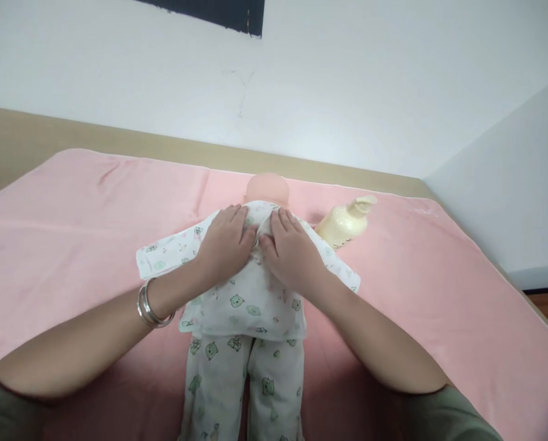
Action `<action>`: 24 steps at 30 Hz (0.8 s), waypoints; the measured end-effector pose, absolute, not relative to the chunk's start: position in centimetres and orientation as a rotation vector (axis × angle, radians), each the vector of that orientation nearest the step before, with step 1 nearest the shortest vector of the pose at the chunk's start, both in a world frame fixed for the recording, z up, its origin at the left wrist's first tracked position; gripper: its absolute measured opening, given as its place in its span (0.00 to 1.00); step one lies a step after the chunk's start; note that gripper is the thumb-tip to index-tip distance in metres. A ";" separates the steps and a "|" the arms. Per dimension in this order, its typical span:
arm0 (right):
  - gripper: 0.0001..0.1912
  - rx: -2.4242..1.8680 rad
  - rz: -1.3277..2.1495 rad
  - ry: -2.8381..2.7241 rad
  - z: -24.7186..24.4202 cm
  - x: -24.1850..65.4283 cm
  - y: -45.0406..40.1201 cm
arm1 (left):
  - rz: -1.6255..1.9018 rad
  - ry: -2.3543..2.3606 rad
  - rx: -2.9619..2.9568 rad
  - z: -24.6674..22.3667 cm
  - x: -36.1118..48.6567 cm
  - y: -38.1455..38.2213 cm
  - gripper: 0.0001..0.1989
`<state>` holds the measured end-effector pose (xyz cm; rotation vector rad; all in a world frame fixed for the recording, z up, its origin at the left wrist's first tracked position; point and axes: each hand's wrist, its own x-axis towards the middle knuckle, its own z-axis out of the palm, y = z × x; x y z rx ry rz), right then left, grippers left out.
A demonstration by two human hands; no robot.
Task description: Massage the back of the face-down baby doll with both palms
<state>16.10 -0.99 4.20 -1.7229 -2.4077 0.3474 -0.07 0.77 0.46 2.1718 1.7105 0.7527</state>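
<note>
A doll (268,187) lies on a pink sheet (94,214), wearing a white printed top (255,306) and matching trousers (274,380). Both sleeves of the top are spread out to the sides. My left hand (228,242) rests flat on the left part of the upper top, below the doll's head. On the right part lies my right hand (292,248), also flat, its thumb near the left thumb. The fingers of both hands point away from me, and neither hand grips anything. The doll's face does not show.
Right of the doll, a cream pump bottle (345,223) leans or lies beside the sleeve. Beyond the sheet runs a beige surface edge (163,144) against a white wall (324,92). A dark panel (228,12) shows at the top.
</note>
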 end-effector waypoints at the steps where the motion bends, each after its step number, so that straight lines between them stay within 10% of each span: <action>1: 0.37 -1.756 0.402 -2.369 4.1 16.4 -0.2 | 0.771 1.717 2.208 0.3 0.3 0.0 0.35; 24: 0.37 -1.758 0.301 -2.336 3.7 16.1 -0.5 | 0.796 1.660 2.270 -0.6 0.2 -1.9 0.33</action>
